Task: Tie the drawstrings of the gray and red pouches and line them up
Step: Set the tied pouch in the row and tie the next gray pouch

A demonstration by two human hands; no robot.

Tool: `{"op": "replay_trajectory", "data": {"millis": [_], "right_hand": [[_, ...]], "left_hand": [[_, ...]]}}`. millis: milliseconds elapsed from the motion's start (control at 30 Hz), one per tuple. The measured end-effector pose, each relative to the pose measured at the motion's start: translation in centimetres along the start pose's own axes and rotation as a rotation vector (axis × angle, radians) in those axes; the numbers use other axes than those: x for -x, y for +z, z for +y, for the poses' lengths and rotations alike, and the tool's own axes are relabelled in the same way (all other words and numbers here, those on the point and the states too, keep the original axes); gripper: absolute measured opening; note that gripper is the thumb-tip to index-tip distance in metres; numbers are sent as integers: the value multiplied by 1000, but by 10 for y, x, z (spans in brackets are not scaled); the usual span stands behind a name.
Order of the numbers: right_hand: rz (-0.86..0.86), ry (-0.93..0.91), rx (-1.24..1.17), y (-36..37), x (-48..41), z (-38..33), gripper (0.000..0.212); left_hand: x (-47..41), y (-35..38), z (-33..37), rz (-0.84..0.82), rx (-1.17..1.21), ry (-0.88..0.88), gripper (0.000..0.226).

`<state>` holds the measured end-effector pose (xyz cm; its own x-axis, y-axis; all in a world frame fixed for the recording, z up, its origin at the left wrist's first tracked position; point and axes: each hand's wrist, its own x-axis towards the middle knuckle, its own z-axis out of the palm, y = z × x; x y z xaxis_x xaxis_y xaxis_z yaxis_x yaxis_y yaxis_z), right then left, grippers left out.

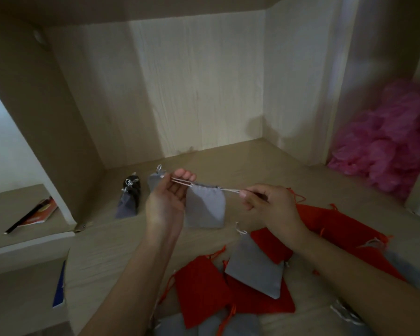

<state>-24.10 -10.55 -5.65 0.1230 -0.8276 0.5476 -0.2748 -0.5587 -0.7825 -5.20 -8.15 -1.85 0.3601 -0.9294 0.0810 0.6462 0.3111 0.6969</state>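
Note:
A gray pouch [205,208] hangs in the air between my hands, its mouth gathered. My left hand [166,200] pinches the silver drawstring [181,182] on the left side. On the right side, my right hand [268,202] pinches the other drawstring end [230,190]. Both cords are pulled taut and outward. Two tied gray pouches [129,198] stand upright on the wooden shelf [102,251] behind my left hand, the second gray pouch [153,181] partly hidden by it. Loose red pouches [201,284] and gray pouches [255,267] lie in a heap near me.
More red pouches [337,226] spread under my right forearm. A pile of pink fabric [393,144] fills the compartment at the right. A red booklet and a black stick [32,214] lie on the lower left shelf. A blue item [60,287] sits at the left edge.

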Motion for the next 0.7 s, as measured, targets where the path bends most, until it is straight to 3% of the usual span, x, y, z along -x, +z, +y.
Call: {"op": "replay_trajectory", "data": {"millis": [200,400,600,700], "right_hand": [[14,-33,246,-1,0,3,34],[21,81,88,-4,-4,6,41],[24,16,20,0,2,-7,41],[84,-45,-19,2,3,-11,42]], "left_hand": [[-9,-11,2,26,-20,18,31],[-17,-23,5,75,71,63,33],[-20,-25,9,171,138,83,36],[-18,-25,4,138,176,65,33]]}}
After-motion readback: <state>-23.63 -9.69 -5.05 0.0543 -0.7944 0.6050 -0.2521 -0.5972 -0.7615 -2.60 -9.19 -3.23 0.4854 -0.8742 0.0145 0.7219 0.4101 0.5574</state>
